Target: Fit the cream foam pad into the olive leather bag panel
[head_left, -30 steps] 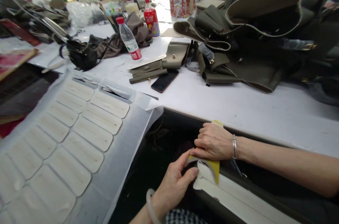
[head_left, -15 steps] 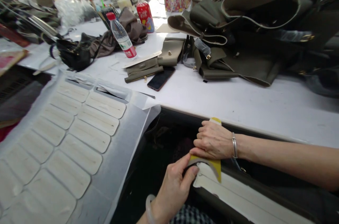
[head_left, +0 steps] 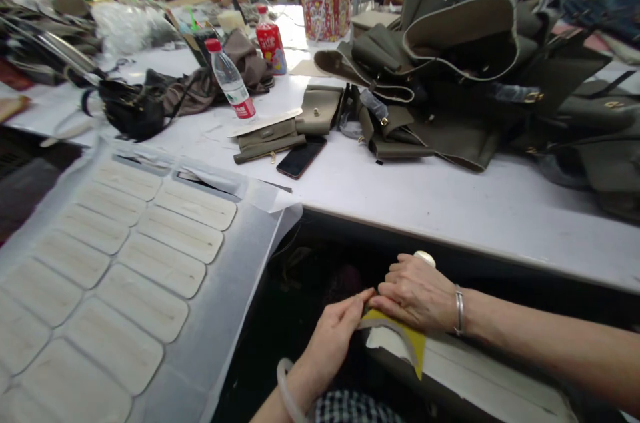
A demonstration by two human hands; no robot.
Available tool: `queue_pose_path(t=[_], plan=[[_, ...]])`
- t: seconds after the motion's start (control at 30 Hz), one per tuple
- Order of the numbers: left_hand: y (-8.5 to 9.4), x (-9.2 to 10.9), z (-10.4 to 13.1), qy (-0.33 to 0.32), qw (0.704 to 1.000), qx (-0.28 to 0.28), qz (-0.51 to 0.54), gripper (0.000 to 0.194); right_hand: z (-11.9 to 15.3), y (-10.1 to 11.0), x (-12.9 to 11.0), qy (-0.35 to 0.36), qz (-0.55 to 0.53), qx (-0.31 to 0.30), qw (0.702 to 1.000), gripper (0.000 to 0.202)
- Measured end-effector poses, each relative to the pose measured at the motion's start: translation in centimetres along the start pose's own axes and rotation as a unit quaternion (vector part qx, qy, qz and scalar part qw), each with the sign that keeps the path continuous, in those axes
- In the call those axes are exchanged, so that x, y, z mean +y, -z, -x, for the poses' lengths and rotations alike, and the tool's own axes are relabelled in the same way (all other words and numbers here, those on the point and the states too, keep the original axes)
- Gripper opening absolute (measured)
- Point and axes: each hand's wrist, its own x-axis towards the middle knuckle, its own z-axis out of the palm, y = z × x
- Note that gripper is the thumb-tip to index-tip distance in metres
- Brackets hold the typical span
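Note:
My right hand [head_left: 420,293] is closed around a tool with a yellow, curved blade-like end [head_left: 417,343] and a pale handle tip [head_left: 425,258]. The yellow end lies over the near end of a long white strip [head_left: 480,370] on a dark olive leather piece [head_left: 400,376]. My left hand [head_left: 334,333] has its fingers together at the left corner of the yellow part, touching the right hand; its thumb tip is partly hidden.
Left, a sheet [head_left: 200,336] bears several pale rounded panels [head_left: 165,250]. Across the white table [head_left: 350,190] are a phone [head_left: 301,156], a bottle [head_left: 233,83], a red bottle [head_left: 271,43], a black pouch [head_left: 131,106] and olive bags [head_left: 450,123]. People are behind.
My right hand and the yellow tool have moved slightly down and right in view. The left hand's thumb has moved up toward its fingers. The camera view has shifted a little.

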Motion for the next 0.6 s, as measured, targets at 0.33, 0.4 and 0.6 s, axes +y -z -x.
queue_pose_path(t=[0.33, 0.4, 0.6], plan=[[-0.5, -1.1, -0.9, 0.066, 0.978, -0.042, 0.192, 0.049, 2.3, -0.1, 1.9, -0.262, -0.504, -0.005, 0.823, 0.069], [-0.9, -1.6, -1.1, 0.063, 0.977, -0.028, 0.2, 0.048, 1.5, -0.6, 1.5, -0.229, -0.521, -0.026, 0.822, 0.071], [-1.4, -3.9, -2.0, 0.028, 0.993, 0.031, 0.107, 0.047, -0.7, -4.3, 0.2, -0.261, -0.446, -0.002, 0.856, 0.051]])
